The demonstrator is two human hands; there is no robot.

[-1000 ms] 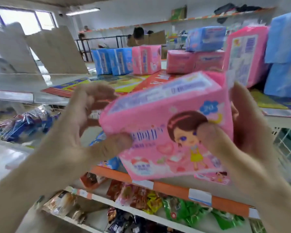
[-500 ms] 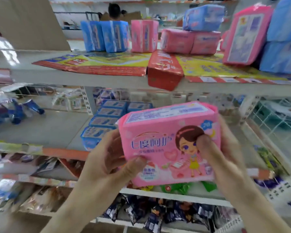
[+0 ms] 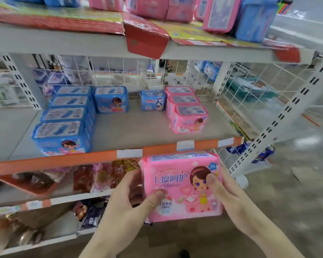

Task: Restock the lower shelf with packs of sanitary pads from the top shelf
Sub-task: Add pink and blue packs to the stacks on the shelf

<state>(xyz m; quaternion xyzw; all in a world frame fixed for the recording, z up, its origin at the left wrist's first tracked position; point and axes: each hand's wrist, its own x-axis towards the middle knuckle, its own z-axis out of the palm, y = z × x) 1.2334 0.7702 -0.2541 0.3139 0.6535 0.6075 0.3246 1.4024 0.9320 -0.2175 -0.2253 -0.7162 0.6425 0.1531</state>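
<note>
A pink pack of sanitary pads [image 3: 183, 187] with a cartoon girl on its front is held upright in front of the shelving, just below the lower shelf's orange edge [image 3: 82, 157]. My left hand [image 3: 127, 200] grips its left side with the thumb on the front. My right hand [image 3: 229, 194] grips its right side, thumb over the girl's face. On the lower shelf [image 3: 131, 127] stand a row of blue packs [image 3: 63, 123], two single blue packs [image 3: 111, 99], and a row of pink packs [image 3: 186, 110]. The top shelf [image 3: 82, 43] carries more pink packs [image 3: 157, 6] and blue packs [image 3: 255, 17].
A wire grid [image 3: 119, 71] backs the lower shelf. A slotted grey upright [image 3: 287, 112] slants at the right. Snack bags [image 3: 104, 175] fill the shelves below. Blue cans [image 3: 257, 153] lie on the floor at the right. A red cardboard flap [image 3: 145, 38] hangs over the top shelf's edge.
Both hands have carried the pink pack downward from the top shelf's height to just below the lower shelf's edge. The view has tilted down with it.
</note>
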